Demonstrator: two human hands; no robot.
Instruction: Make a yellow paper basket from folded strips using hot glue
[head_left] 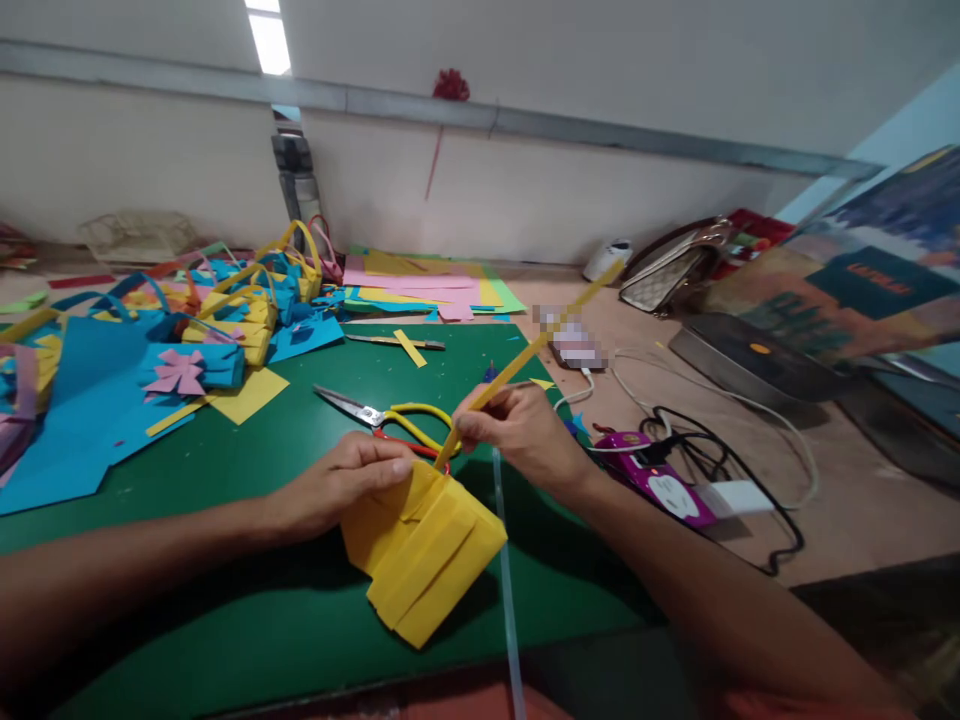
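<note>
My left hand (358,478) grips a folded yellow paper bag (439,560) by its upper left edge, thumb on top. Between the thumb and fingers of my right hand (517,430) is a long yellow paper strip (555,325). The strip's lower end meets the bag's top opening; whether it is attached there I cannot tell. Just behind my hands, scissors (367,412) with yellow and red handles lie with blades pointing left. A clear glue stick (504,560), long and thin, runs beside the bag on the right.
Under my hands is a green cutting mat (285,600). Several blue and yellow paper bags (247,310) and a blue sheet (82,420) fill the left. A craft knife (394,342) lies behind the scissors. On the right are a purple power strip (652,480), cables and a phone (577,345).
</note>
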